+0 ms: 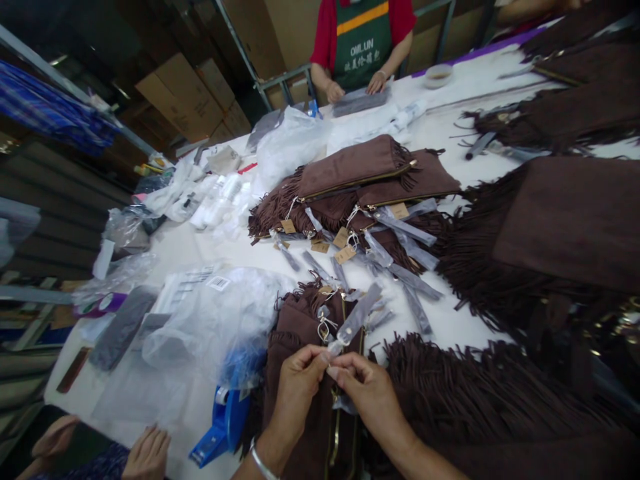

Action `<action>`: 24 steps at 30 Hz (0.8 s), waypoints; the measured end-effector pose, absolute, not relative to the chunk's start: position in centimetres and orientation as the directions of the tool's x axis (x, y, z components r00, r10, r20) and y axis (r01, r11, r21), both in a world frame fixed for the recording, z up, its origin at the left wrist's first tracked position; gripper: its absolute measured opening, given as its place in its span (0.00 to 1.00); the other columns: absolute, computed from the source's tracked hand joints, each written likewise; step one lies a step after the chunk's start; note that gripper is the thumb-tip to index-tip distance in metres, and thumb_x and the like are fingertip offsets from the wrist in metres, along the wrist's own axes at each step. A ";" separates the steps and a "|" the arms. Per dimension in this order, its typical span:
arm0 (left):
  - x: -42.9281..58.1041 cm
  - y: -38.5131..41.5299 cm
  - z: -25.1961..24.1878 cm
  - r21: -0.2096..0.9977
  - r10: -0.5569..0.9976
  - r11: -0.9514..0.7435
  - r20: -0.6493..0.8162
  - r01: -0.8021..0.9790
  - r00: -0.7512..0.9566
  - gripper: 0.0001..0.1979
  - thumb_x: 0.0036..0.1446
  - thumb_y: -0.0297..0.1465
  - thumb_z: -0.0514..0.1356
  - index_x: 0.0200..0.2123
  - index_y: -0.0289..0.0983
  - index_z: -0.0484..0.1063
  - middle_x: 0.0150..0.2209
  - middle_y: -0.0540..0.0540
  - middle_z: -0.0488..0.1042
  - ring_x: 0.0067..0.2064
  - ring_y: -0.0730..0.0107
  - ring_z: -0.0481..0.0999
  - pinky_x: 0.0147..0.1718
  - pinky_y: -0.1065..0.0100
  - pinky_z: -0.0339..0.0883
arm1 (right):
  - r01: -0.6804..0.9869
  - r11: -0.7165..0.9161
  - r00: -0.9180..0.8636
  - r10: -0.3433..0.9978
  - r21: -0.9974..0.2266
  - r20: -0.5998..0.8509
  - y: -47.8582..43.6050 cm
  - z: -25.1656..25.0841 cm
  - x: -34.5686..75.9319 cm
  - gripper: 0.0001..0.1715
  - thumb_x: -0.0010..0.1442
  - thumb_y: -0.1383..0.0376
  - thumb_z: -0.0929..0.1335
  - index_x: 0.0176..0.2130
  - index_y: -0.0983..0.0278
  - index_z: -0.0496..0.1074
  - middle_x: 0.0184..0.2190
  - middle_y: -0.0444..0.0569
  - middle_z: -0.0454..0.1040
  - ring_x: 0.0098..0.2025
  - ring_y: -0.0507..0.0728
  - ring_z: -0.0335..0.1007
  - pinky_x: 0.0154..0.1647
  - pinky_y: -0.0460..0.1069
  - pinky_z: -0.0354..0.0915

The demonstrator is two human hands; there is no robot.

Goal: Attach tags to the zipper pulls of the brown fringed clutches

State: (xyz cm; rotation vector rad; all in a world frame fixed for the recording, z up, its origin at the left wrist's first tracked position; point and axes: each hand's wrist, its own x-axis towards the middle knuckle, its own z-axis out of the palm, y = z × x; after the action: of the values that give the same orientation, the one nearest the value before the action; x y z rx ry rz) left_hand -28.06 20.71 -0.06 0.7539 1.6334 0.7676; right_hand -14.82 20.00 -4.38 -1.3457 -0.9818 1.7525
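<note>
So the plastic-wrapped strip sits at about 6 o'clock in the view, angling up toward 1 o'clock from the fingertips. It lies over the zip end of a brown fringed bag that's flat on the white table. The left hand and right hand meet right at the strip's lower end. Thumb and forefinger of each are pinched tight on the wrap, with the other fingers curled in loosely. There's a silver bangle on the left wrist.

At 9 o'clock from the bag there's a heap of clear plastic bags. A blue tape dispenser sits just beside the left wrist at 8 o'clock. Up at 12 o'clock is a stack of brown bags, with paper tags and more wrapped strips spilling toward the hands. A big fringe pile lies at 3 o'clock. Another person's hand rests on the table at 8 o'clock. A co-worker in a green apron stands at the far end, 12 o'clock.
</note>
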 end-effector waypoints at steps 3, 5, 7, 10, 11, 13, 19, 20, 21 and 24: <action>-28.2 20.8 0.5 0.838 0.842 0.527 -0.492 0.141 -0.222 0.17 0.48 0.45 0.66 0.26 0.35 0.75 0.17 0.55 0.59 0.19 0.79 0.54 0.17 0.74 0.45 | -0.088 -0.471 -0.218 0.869 -0.878 -0.444 20.1 -4.5 -15.4 0.14 0.56 0.57 0.68 0.32 0.66 0.75 0.23 0.43 0.69 0.25 0.50 0.60 0.28 0.46 0.58; -28.4 20.8 1.2 0.852 0.856 0.498 -0.454 0.160 -0.246 0.16 0.46 0.45 0.66 0.24 0.39 0.75 0.16 0.53 0.60 0.19 0.74 0.59 0.17 0.72 0.49 | -0.073 -0.471 -0.226 0.867 -0.879 -0.445 20.3 -4.5 -15.4 0.14 0.57 0.57 0.67 0.33 0.66 0.75 0.23 0.43 0.70 0.24 0.50 0.60 0.28 0.46 0.59; -28.3 20.7 1.8 0.866 0.873 0.465 -0.414 0.185 -0.258 0.13 0.48 0.46 0.65 0.24 0.43 0.75 0.15 0.52 0.62 0.21 0.69 0.63 0.18 0.70 0.54 | -0.018 -0.445 -0.232 0.873 -0.895 -0.429 20.5 -4.5 -15.3 0.13 0.57 0.58 0.66 0.33 0.66 0.74 0.23 0.43 0.69 0.24 0.50 0.60 0.28 0.46 0.59; -27.8 20.5 2.0 0.881 0.905 0.397 -0.329 0.257 -0.271 0.12 0.50 0.45 0.63 0.26 0.44 0.76 0.16 0.51 0.65 0.23 0.67 0.66 0.21 0.69 0.58 | 0.045 -0.400 -0.256 0.881 -0.916 -0.397 20.6 -4.6 -15.0 0.13 0.58 0.58 0.65 0.32 0.65 0.73 0.22 0.42 0.68 0.24 0.50 0.60 0.29 0.45 0.58; -27.8 20.4 1.8 0.882 0.910 0.385 -0.312 0.273 -0.275 0.12 0.51 0.45 0.62 0.27 0.44 0.76 0.17 0.51 0.66 0.23 0.67 0.67 0.22 0.68 0.59 | 0.033 -0.406 -0.272 0.876 -0.913 -0.399 20.6 -4.7 -15.0 0.14 0.58 0.58 0.65 0.32 0.65 0.73 0.22 0.42 0.67 0.24 0.50 0.60 0.28 0.45 0.58; -28.8 20.0 1.4 0.881 0.919 0.360 -0.278 0.308 -0.278 0.13 0.51 0.45 0.62 0.30 0.41 0.77 0.18 0.51 0.68 0.23 0.68 0.68 0.24 0.67 0.60 | -0.025 -0.456 -0.305 0.851 -0.889 -0.428 20.6 -5.0 -15.1 0.16 0.58 0.55 0.65 0.33 0.66 0.72 0.22 0.42 0.67 0.23 0.50 0.59 0.26 0.45 0.56; -40.9 19.6 2.7 0.869 0.942 0.251 -0.118 0.426 -0.315 0.20 0.53 0.47 0.60 0.17 0.40 0.68 0.13 0.53 0.58 0.19 0.70 0.61 0.23 0.67 0.57 | -0.128 -0.571 -0.348 0.792 -0.811 -0.502 20.5 -5.3 -15.2 0.22 0.55 0.49 0.66 0.33 0.67 0.70 0.20 0.40 0.63 0.19 0.46 0.52 0.19 0.43 0.50; -43.0 19.6 3.1 0.869 0.942 0.241 -0.102 0.431 -0.321 0.22 0.53 0.46 0.60 0.14 0.40 0.64 0.12 0.54 0.54 0.19 0.71 0.58 0.22 0.68 0.56 | -0.132 -0.575 -0.352 0.789 -0.808 -0.504 20.5 -5.3 -15.2 0.22 0.55 0.49 0.67 0.33 0.67 0.70 0.20 0.40 0.63 0.18 0.46 0.52 0.19 0.42 0.49; -44.7 19.7 3.4 0.870 0.940 0.234 -0.089 0.434 -0.328 0.25 0.53 0.45 0.60 0.11 0.41 0.60 0.11 0.54 0.49 0.18 0.70 0.56 0.21 0.67 0.54 | -0.135 -0.577 -0.354 0.787 -0.805 -0.505 20.5 -5.2 -15.1 0.23 0.55 0.48 0.67 0.33 0.67 0.70 0.20 0.40 0.63 0.18 0.46 0.51 0.18 0.42 0.49; -45.9 19.6 3.6 0.874 0.941 0.234 -0.095 0.426 -0.323 0.25 0.55 0.43 0.61 0.10 0.42 0.59 0.12 0.51 0.50 0.22 0.65 0.62 0.21 0.66 0.54 | -0.138 -0.587 -0.351 0.782 -0.798 -0.515 20.5 -5.0 -15.1 0.23 0.54 0.48 0.67 0.33 0.66 0.70 0.19 0.39 0.63 0.18 0.46 0.51 0.18 0.42 0.48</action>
State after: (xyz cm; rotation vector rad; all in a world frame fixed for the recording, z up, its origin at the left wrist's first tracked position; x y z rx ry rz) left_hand -45.90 19.59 3.62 1.2543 1.8662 1.0232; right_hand -15.13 20.53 -5.02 -1.2700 -0.8874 1.9848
